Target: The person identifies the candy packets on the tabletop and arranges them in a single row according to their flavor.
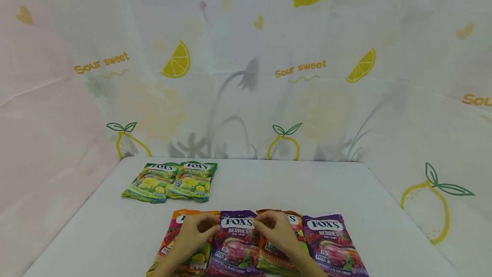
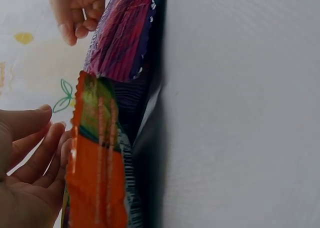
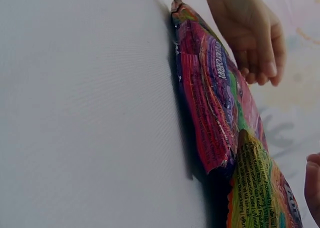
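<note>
Four candy bags lie side by side at the table's near edge. From the left they are an orange bag (image 1: 200, 260), a purple berries bag (image 1: 234, 251), another orange bag (image 1: 269, 260) and another purple berries bag (image 1: 336, 247). My left hand (image 1: 195, 232) hovers over the first orange bag, fingertips close to the first berries bag's top. Above the second orange bag is my right hand (image 1: 276, 230), its fingertips near that same berries bag. In the left wrist view, my left hand's loosely bent fingers (image 2: 45, 160) grip nothing, beside an orange bag (image 2: 97, 163).
Two green spring tea candy bags (image 1: 194, 181) lie overlapping at the table's back left. The white table (image 1: 292, 183) meets a lemon-printed cloth (image 1: 238, 97) along its back and sides.
</note>
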{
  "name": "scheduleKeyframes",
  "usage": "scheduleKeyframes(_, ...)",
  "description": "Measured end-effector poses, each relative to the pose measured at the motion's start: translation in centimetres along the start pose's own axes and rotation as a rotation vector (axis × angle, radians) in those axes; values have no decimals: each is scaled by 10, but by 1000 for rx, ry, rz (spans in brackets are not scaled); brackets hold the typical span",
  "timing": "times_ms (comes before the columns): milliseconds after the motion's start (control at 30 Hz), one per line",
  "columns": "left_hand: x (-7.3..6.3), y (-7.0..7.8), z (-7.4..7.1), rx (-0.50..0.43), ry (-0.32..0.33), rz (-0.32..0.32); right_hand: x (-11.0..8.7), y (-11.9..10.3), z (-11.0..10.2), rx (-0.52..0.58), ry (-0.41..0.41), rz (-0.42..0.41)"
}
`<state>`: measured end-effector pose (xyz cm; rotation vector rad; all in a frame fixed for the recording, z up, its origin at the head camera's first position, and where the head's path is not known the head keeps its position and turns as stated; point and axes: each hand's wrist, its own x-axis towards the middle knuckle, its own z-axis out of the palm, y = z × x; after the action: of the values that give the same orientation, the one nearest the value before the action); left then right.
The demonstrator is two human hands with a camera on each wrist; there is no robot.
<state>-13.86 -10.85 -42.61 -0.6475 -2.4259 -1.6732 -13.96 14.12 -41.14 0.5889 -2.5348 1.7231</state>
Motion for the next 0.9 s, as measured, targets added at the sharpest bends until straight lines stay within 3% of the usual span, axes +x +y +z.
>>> scheduleKeyframes(467, 0, -2, 4, 79, -32, -54, -4, 5, -1, -56, -18, -32)
scheduleKeyframes(733, 1, 1, 6, 76, -24, -57, -5, 5, -5, -52, -29, -28)
scheduleKeyframes(900, 3, 4, 9, 40, -36, -16, -7, 4, -9, -32, -26, -18)
